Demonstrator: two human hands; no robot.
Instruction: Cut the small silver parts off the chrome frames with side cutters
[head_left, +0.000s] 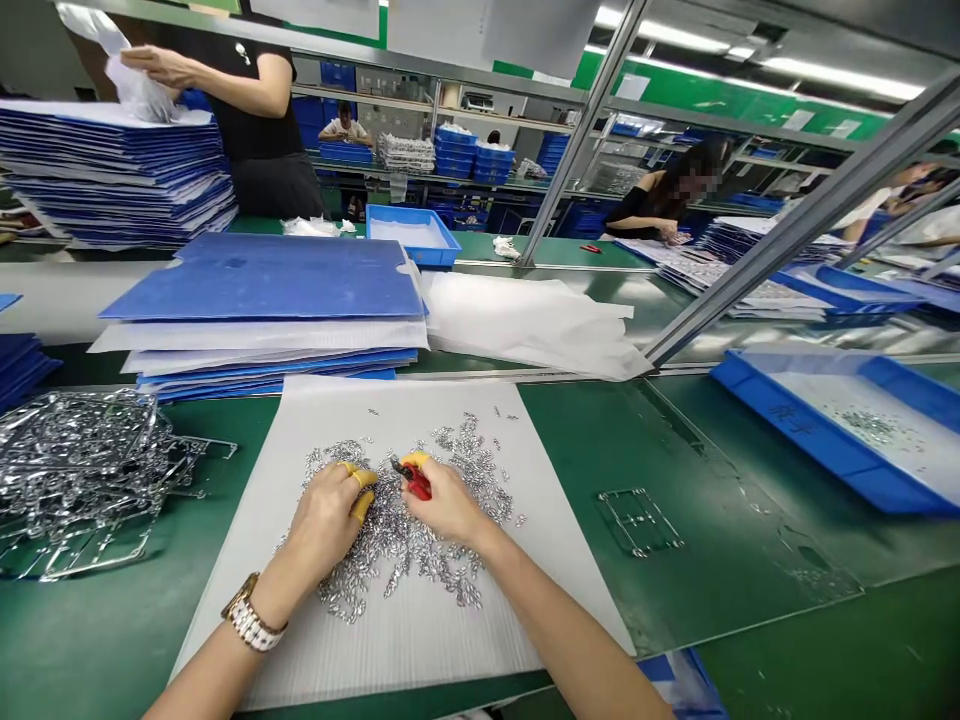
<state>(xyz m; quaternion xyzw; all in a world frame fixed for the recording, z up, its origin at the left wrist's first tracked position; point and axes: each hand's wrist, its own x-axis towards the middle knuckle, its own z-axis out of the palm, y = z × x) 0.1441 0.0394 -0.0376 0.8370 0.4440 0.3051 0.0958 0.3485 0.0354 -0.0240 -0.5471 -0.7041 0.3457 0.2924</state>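
Note:
A loose pile of small shiny silver parts [450, 560] is spread on a white foam sheet [292, 660]. My right hand [448, 503] is closed round red-handled cutting pliers [417, 484], whose dark jaws point up and left over the pile. Just left of it, my left hand [330, 510] rests at the pile with fingers curled together; what lies between the fingertips, if anything, is hidden. Yellow finger covers [362, 506] are on fingers of both hands. My left wrist wears a watch [253, 612].
Heaped chrome frames [82, 470] lie at left; one single frame [641, 522] is at right. A blue tray [840, 455] holds small parts. Blue sheets [262, 275] are stacked ahead. A metal post [795, 230] slants at right. Co-workers stand or sit beyond.

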